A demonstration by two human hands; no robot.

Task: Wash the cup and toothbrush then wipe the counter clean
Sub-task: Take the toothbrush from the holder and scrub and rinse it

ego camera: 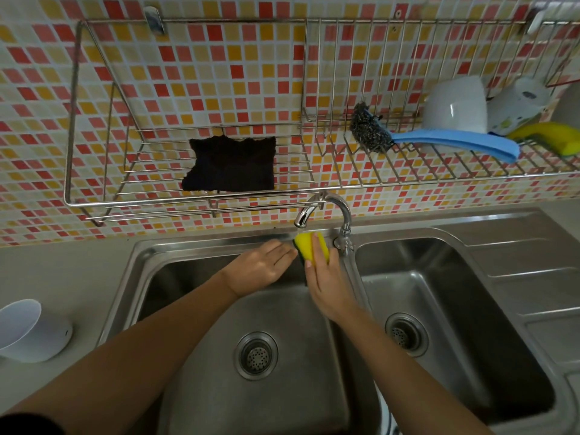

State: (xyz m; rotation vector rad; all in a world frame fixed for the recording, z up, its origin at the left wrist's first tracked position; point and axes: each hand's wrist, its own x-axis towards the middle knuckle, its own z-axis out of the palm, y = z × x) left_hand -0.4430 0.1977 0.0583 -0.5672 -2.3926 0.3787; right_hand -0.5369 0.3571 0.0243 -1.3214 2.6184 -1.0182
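Head view: the double sink (455, 233) is seen from above, the wire rack (72, 120) fixed to the tiled wall behind it. The white cup (28, 331) is set tilted on the counter (62, 271) far to the left, well apart from both hands. The left hand (260, 268), judged the nearer, is held flat, fingers straight and together, beside the sponge (306, 243), which is gripped by the curled fingers of the right hand (326, 277) under the tap (326, 205). No toothbrush can be made out.

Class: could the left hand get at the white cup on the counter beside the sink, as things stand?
Probably yes. The left hand is open and holds nothing, and the white cup sits on the counter on that side, with nothing standing between them. The right hand holds the sponge.
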